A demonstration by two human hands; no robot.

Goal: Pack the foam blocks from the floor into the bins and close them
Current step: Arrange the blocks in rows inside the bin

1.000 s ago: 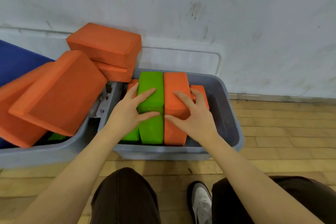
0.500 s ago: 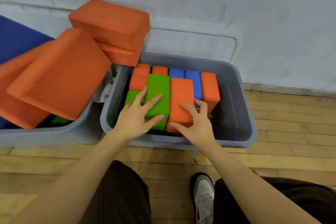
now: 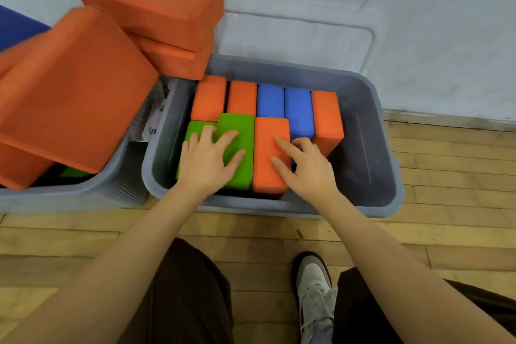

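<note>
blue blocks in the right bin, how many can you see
2. The left blue block and the right blue block stand side by side in the bin's back row, between orange blocks. More may be hidden underneath.

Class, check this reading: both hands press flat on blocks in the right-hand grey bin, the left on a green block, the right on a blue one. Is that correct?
One detail is wrong. In the head view the right hand presses on an orange block, not a blue one; the blue blocks stand behind it. The left hand does press on a green block in the right-hand grey bin.
</note>
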